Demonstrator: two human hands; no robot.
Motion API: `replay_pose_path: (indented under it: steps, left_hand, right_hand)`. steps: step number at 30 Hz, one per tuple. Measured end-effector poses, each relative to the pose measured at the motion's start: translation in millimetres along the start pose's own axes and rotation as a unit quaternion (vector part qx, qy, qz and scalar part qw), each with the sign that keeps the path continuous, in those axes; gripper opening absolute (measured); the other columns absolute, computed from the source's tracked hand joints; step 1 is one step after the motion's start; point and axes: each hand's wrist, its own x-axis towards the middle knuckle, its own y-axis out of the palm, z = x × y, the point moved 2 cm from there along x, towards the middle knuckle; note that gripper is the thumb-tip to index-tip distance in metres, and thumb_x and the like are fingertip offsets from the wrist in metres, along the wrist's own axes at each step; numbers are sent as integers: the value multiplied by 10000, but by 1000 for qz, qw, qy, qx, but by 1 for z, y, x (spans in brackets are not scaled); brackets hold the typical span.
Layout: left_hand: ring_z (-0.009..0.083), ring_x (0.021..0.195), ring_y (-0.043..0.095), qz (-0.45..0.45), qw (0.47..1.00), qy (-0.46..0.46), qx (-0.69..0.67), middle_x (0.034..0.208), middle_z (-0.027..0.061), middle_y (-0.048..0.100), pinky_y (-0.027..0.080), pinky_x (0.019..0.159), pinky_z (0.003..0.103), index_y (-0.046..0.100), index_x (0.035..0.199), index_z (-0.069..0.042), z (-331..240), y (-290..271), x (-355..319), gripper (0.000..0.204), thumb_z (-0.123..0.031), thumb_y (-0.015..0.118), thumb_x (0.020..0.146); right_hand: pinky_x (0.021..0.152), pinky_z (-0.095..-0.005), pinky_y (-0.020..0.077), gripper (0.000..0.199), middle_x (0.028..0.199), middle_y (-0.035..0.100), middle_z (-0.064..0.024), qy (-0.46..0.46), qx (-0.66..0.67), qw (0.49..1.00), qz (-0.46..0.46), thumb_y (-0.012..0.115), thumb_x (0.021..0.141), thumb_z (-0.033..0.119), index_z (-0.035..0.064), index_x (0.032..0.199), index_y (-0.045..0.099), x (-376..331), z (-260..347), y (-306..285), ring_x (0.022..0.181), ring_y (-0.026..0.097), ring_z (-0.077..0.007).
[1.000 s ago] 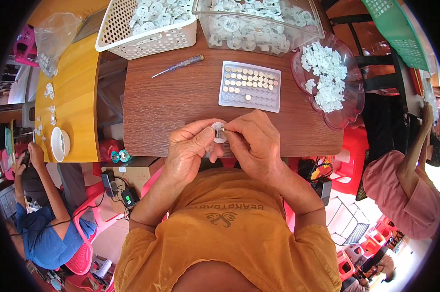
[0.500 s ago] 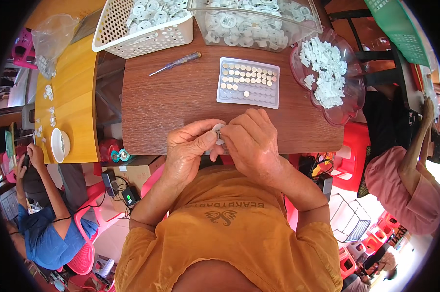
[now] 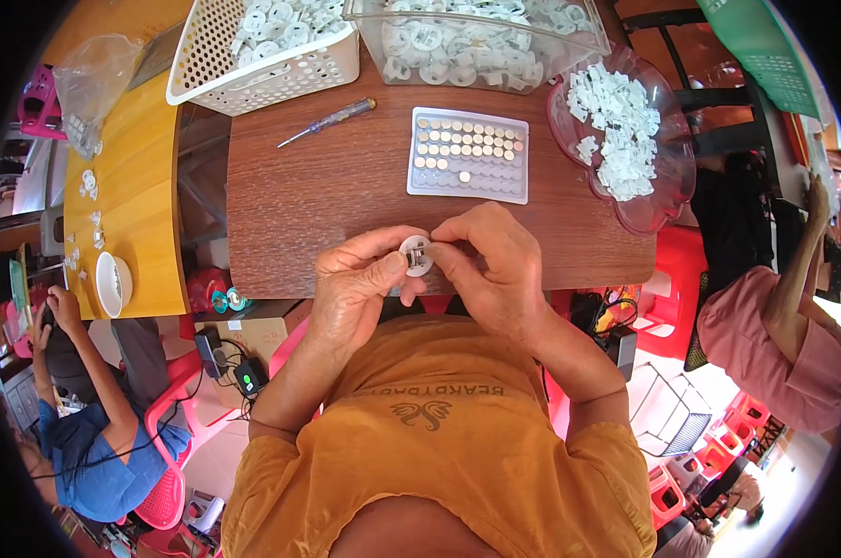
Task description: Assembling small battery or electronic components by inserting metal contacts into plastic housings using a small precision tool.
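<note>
A small round white plastic piece (image 3: 416, 255) with dark metal parts in its middle is held over the table's near edge. My left hand (image 3: 363, 279) pinches its left side between thumb and fingers. At its right edge my right hand (image 3: 490, 265) has thumb and forefinger closed on the rim; whether anything small is between those fingertips I cannot make out. Beyond the hands lies a pale plastic tray (image 3: 419, 189) with rows of round button cells (image 3: 464, 177), some of its pockets bare. A screwdriver (image 3: 327, 121) with a see-through handle rests to the tray's left.
Across the back stand a white perforated basket (image 3: 281, 79) and a clear bin (image 3: 458, 84), both full of white round parts. A reddish clear dish (image 3: 634, 219) of small white pieces sits right. Leftward, a yellow table (image 3: 151, 205) carries a white bowl (image 3: 113, 284). Other people sit both sides.
My right hand has turned and its fingers have opened out a little, uncovering the round piece's face. The piece now faces up more. The view has shifted slightly.
</note>
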Motion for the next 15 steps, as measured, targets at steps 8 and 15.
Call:
replay_pose_path:
  steps: [8,15]
  left_hand:
    - [190,715,623,-12,1000,0,4,955,139,645,478,575,265,590,1102,72,5,-5,2,324,-118,640,844]
    - [205,713,622,18,999,-20,-29,974,178,642,475,582,284,578,1113,78,3,-9,6,351,-160,622,860]
  right_hand:
    - [586,-388,419,104,713,567,-87,19,-51,998,15,675,706,31,46,746,581,0,-2,10,670,544,-291]
    - [588,-378,443,98,712,590,-119,62,2,996,-61,670,713,-4,25,785,609,7,-16,-11,673,567,-300]
